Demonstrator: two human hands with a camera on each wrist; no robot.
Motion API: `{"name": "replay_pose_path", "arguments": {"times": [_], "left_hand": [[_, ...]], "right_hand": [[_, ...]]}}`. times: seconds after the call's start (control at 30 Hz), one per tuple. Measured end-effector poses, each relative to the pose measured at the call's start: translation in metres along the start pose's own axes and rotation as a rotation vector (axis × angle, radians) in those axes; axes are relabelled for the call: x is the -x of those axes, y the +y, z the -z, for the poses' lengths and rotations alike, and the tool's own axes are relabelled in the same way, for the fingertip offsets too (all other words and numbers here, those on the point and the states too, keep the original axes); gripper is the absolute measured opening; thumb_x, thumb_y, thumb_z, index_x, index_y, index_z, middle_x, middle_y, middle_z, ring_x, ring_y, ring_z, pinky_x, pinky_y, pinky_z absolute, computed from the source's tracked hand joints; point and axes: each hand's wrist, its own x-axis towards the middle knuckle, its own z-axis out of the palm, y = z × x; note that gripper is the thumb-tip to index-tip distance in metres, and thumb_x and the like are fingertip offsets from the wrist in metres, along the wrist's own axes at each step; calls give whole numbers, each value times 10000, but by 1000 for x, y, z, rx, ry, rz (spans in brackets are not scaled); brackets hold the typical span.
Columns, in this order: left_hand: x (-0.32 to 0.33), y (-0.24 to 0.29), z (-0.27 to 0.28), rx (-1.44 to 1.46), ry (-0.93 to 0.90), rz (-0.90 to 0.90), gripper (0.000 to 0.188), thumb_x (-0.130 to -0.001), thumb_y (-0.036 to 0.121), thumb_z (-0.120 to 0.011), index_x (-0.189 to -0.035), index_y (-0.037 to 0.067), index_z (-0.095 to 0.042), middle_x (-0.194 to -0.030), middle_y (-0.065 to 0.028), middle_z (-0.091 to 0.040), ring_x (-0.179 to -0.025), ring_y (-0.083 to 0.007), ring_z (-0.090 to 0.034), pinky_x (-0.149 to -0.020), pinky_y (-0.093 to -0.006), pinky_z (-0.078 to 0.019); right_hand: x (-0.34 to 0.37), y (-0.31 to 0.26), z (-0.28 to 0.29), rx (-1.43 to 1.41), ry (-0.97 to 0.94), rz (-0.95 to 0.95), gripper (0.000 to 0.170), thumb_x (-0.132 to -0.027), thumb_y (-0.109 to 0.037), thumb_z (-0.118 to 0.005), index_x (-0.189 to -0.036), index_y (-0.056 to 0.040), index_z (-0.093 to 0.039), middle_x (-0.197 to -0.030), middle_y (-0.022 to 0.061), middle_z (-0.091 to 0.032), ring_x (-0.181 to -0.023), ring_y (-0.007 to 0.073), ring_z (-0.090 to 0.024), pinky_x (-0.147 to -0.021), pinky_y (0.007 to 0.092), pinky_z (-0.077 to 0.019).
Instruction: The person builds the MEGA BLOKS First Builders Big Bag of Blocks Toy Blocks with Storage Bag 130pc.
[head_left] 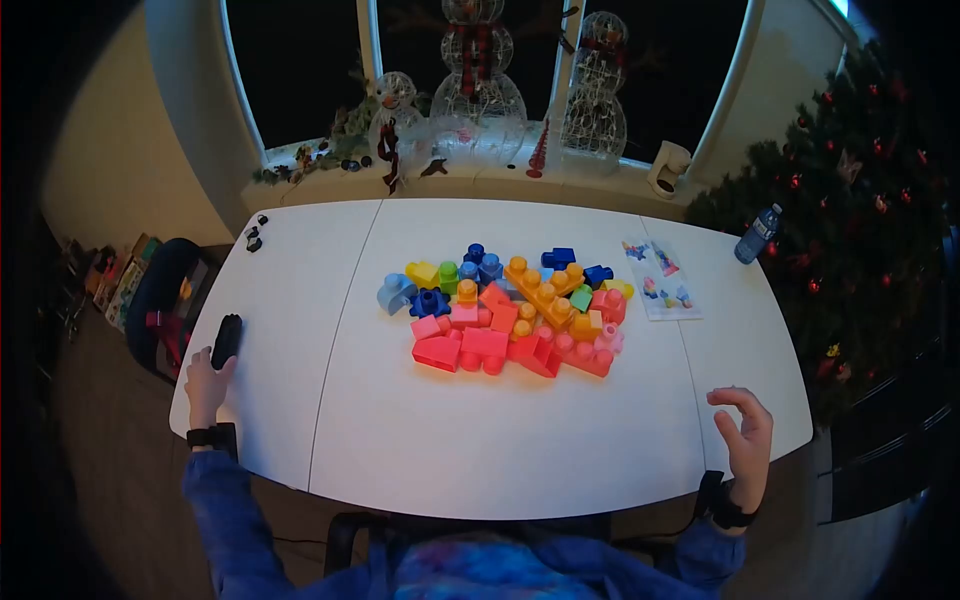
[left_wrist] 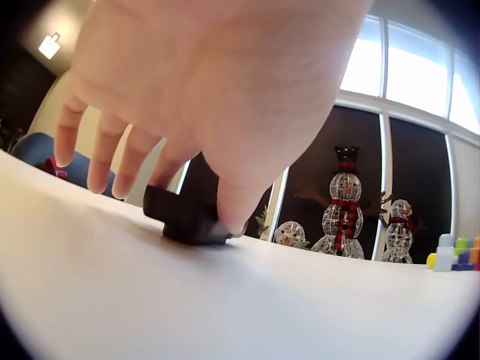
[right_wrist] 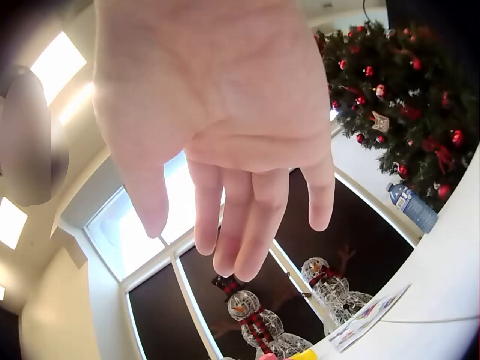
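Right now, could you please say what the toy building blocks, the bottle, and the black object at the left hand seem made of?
The toy building blocks look like smooth moulded plastic, given their even colours and rounded studs. The bottle is probably glossy clear plastic, as its bluish body looks translucent. The black object may be matte plastic, but its dark surface leaves that open.

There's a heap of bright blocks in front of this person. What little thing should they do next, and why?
Probably ease the right hand inward toward the coloured blocks: it holds nothing, its fingers look relaxed, and the blocks lie heaped mid-table, to its left. The left hand is farther off to the other side, at the black object.
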Motion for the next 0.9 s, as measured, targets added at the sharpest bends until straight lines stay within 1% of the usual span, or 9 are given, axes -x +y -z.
{"name": "replay_pose_path", "arguments": {"times": [0.07, 0.17, 0.33, 0.4, 0.53, 0.63, 0.73, 0.83, 0.9], "left_hand": [[11, 16, 12, 90, 224, -176, 544, -969, 385, -722, -1341, 4, -609, -1269, -177, -678, -1180, -389, -631, -951, -537, -519], [45, 76, 60, 390, 220, -291, 439, -962, 263, -751, -1298, 1, -642, -1196, -158, -714, -1122, -351, -657, -935, -481, -522], [103, 164, 100, 848, 22, -339, 321, -933, 168, -764, -1208, 13, -705, -1058, -126, -769, -1016, -248, -714, -885, -391, -518], [115, 180, 96, 901, 1, -390, 308, -928, 156, -761, -1195, 13, -712, -1016, -119, -777, -963, -237, -728, -859, -365, -530], [126, 207, 89, 969, -59, -465, 281, -922, 142, -763, -1168, 10, -727, -985, -123, -782, -914, -244, -736, -829, -361, -553], [119, 235, 88, 1000, -109, -584, 274, -920, 139, -769, -1157, 6, -731, -990, -131, -774, -900, -246, -735, -816, -374, -567], [98, 269, 77, 984, -189, -742, 260, -922, 131, -761, -1146, 4, -729, -1004, -151, -752, -903, -290, -728, -811, -378, -569], [74, 300, 49, 830, -124, -941, 248, -913, 135, -758, -1120, 2, -728, -998, -177, -719, -904, -349, -698, -798, -402, -563], [68, 313, 43, 726, -194, -951, 231, -903, 145, -762, -1076, -3, -722, -986, -187, -705, -900, -371, -677, -798, -429, -554]], "right_hand": [[-3, -3, -2, 9, 38, 4, 226, -875, -23, -729, -1093, 32, -706, -1033, 127, -734, -1002, 231, -675, -940, 339, -498], [-9, -17, -10, 30, 26, 19, 227, -865, -28, -743, -1086, 21, -714, -1029, 129, -748, -1000, 247, -695, -1008, 383, -497], [-19, -28, -29, 144, -16, 94, 220, -847, -37, -769, -1061, 0, -731, -1039, 128, -775, -1004, 288, -732, -1135, 510, -444], [-20, -31, -34, 151, -25, 102, 223, -841, -37, -774, -1057, 0, -733, -1036, 130, -774, -992, 285, -735, -1131, 508, -448], [-19, -33, -41, 167, -58, 147, 232, -830, -9, -784, -1056, 6, -734, -1015, 134, -768, -949, 284, -735, -961, 405, -544], [-20, -35, -47, 164, -84, 153, 239, -826, 7, -790, -1058, 7, -734, -995, 138, -761, -932, 278, -734, -854, 357, -561], [-21, -37, -58, 162, -123, 154, 240, -830, -5, -802, -1060, 0, -736, -990, 139, -758, -930, 273, -737, -837, 349, -567], [-20, -40, -68, 165, -166, 150, 243, -837, -34, -817, -1065, -7, -738, -990, 135, -760, -930, 275, -740, -835, 352, -568], [-20, -41, -69, 167, -195, 153, 241, -843, -48, -819, -1067, -10, -740, -990, 134, -761, -929, 277, -742, -835, 352, -570]]}}
